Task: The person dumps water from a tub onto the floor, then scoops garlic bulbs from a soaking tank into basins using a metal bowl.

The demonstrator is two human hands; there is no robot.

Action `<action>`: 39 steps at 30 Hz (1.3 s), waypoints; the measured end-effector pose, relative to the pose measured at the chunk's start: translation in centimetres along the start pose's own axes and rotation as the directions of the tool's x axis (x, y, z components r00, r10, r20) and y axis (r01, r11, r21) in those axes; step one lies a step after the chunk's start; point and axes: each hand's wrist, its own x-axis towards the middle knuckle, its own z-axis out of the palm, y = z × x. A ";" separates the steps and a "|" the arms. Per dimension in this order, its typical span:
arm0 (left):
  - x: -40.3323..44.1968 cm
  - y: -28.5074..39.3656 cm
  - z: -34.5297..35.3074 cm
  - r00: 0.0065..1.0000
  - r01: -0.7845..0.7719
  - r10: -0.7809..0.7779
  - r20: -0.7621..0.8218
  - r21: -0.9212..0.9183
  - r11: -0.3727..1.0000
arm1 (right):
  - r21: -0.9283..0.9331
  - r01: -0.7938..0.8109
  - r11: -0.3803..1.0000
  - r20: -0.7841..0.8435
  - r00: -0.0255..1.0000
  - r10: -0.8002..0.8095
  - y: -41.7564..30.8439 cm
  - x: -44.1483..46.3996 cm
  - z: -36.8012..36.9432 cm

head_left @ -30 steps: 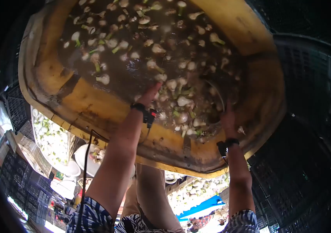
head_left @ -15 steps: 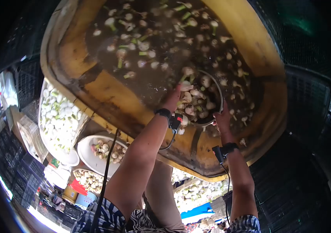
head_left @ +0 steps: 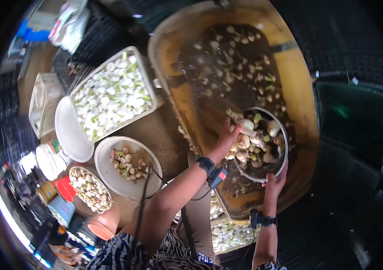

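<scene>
A round bowl (head_left: 286, 155) with a pale metallic rim is tilted over the murky water, filled with dirty whitish bulbs (head_left: 255, 143) that look like garlic with short green stems. My left hand (head_left: 228, 137) curls around the bulbs heaped at the bowl's left side. At the near rim, my right hand (head_left: 276, 182) grips the bowl, thumb on the edge and other fingers partly hidden. Both hands are over a big yellow tub (head_left: 300, 130), where more bulbs (head_left: 241, 67) float in brown water.
Left of the tub stands a rectangular crate (head_left: 152, 85) packed with clean white bulbs. Nearer are a white basin (head_left: 106, 180) with some bulbs, a smaller full basket (head_left: 90, 189) and an orange bucket (head_left: 106, 222). Another crate of bulbs (head_left: 232, 236) sits beside my leg.
My view has swung left, showing more of the crate and basins. The bowl of bulbs sits higher and nearer the tub's front edge, both hands still on it and its contents.
</scene>
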 end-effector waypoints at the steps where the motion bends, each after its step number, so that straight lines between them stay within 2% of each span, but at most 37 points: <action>1: -1.0 0.4 -0.8 0.999 -0.033 0.035 -0.038 0.051 0.998 | -0.009 0.028 1.000 0.003 1.000 -0.028 -2.1 -1.8 0.2; 2: -3.2 2.6 -1.4 0.996 -0.061 0.063 -0.065 0.027 0.998 | -0.020 0.054 0.998 0.012 0.998 -0.053 -3.9 -3.8 0.5; 4: -8.2 7.0 -3.2 0.997 0.016 -0.031 -0.077 -0.178 0.984 | -0.101 0.100 0.990 0.082 0.992 -0.092 -7.2 -7.8 1.3; 5: -10.6 8.3 -4.7 0.995 -0.061 0.038 -0.087 -0.275 0.960 | -0.175 0.114 0.978 0.114 0.989 -0.095 -8.3 -9.7 2.1; 6: -12.5 8.5 -6.7 0.996 -0.010 -0.022 -0.088 -0.352 0.936 | -0.188 0.150 0.971 0.173 0.978 -0.117 -8.9 -11.5 3.0; 8: -16.5 8.3 -11.9 0.992 -0.092 0.041 -0.118 -0.466 0.880 | -0.336 0.517 0.787 0.282 0.853 -0.440 -9.5 -15.6 5.9; 9: -18.6 8.2 -14.9 0.990 -0.069 -0.002 -0.143 -0.486 0.871 | -0.320 0.527 0.787 0.320 0.842 -0.434 -9.4 -17.8 7.5; 10: -20.9 7.7 -18.0 0.983 -0.152 0.080 -0.167 -0.479 0.864 | -0.404 0.565 0.719 0.365 0.821 -0.440 -9.7 -20.3 9.5; 12: -25.0 3.9 -24.4 0.954 -0.298 0.218 -0.207 -0.557 0.775 | -0.454 0.682 0.573 0.474 0.729 -0.494 -7.7 -24.1 13.3; 14: -29.0 1.4 -30.3 0.936 -0.297 0.102 -0.336 -0.601 0.742 | -0.366 0.780 0.508 0.556 0.621 -0.553 -6.4 -26.5 18.8; 15: -30.3 0.3 -32.6 0.860 -0.301 -0.079 -0.505 -0.625 0.720 | -0.361 0.846 0.391 0.603 0.532 -0.594 -5.6 -27.0 21.5; 16: -31.1 -0.9 -34.8 0.731 -0.311 -0.260 -0.630 -0.648 0.695 | -0.345 0.900 0.268 0.647 0.434 -0.627 -4.7 -27.2 24.5; 17: -31.1 -3.6 -37.2 0.729 -0.331 -0.260 -0.633 -0.659 0.675 | -0.376 0.889 0.262 0.683 0.457 -0.570 -3.8 -27.8 27.2; 18: -30.5 -7.2 -39.8 0.641 -0.274 -0.297 -0.707 -0.573 0.773 | -0.414 0.872 0.261 0.707 0.488 -0.511 -2.9 -28.6 29.8; 19: -30.5 -9.3 -41.5 0.548 -0.194 -0.317 -0.774 -0.486 0.852 | -0.447 0.876 0.180 0.740 0.475 -0.476 -2.1 -29.3 32.1; 20: -31.3 -9.7 -42.5 0.551 -0.200 -0.325 -0.769 -0.500 0.843 | -0.476 0.874 0.096 0.769 0.467 -0.436 -1.7 -30.1 34.1; 22: -32.5 -10.5 -44.3 0.592 -0.013 -0.472 -0.653 -0.593 0.805 | -0.493 0.865 0.095 0.771 0.485 -0.412 -1.3 -31.8 36.3; 23: -33.0 -9.9 -44.1 0.456 0.057 -0.494 -0.740 -0.530 0.846 | -0.466 0.881 0.081 0.801 0.459 -0.383 -1.2 -32.6 36.7; 24: -33.1 -11.1 -45.2 0.468 0.071 -0.490 -0.736 -0.521 0.851 | -0.447 0.891 0.074 0.822 0.442 -0.359 -1.4 -32.9 37.1; 26: -31.2 -17.2 -47.0 0.522 0.124 -0.330 -0.787 -0.313 0.942 | -0.442 0.889 0.120 0.795 0.450 -0.406 -1.0 -31.4 38.4; 27: -32.7 -13.6 -45.7 0.535 0.044 -0.266 -0.802 -0.287 0.957 | -0.475 0.864 0.167 0.770 0.499 -0.398 -1.7 -31.1 39.2; 29: -32.9 -8.0 -44.0 0.545 0.150 -0.259 -0.797 -0.211 0.966 | -0.509 0.809 0.295 0.677 0.587 -0.444 -3.2 -28.8 39.2; 30: -31.6 -6.4 -42.8 0.596 0.184 -0.244 -0.765 -0.165 0.969 | -0.488 0.797 0.356 0.627 0.604 -0.492 -3.7 -26.8 38.3; 31: -30.1 -5.2 -41.8 0.581 0.120 -0.109 -0.807 -0.047 0.992 | -0.471 0.744 0.474 0.582 0.666 -0.467 -5.6 -25.8 36.1; 32: -29.0 -3.7 -40.3 0.557 0.057 0.026 -0.830 0.070 0.996 | -0.508 0.698 0.504 0.527 0.715 -0.459 -6.4 -24.1 33.0; 34: -25.9 3.9 -33.6 0.602 -0.019 0.282 -0.747 0.340 0.940 | -0.372 0.817 0.441 0.342 0.562 -0.753 -8.2 -19.2 27.2; 36: -21.4 9.3 -26.1 0.641 -0.347 0.525 -0.560 0.399 0.849 | -0.402 0.742 0.537 0.219 0.647 -0.730 -10.5 -12.5 22.4; 38: -15.9 12.8 -19.8 0.754 -0.379 0.546 -0.365 0.437 0.816 | -0.414 0.607 0.679 0.040 0.757 -0.652 -11.0 -5.2 16.7; 39: -12.4 13.5 -17.0 0.791 -0.428 0.542 -0.283 0.376 0.822 | -0.521 0.623 0.583 0.020 0.693 -0.721 -10.7 -0.4 14.9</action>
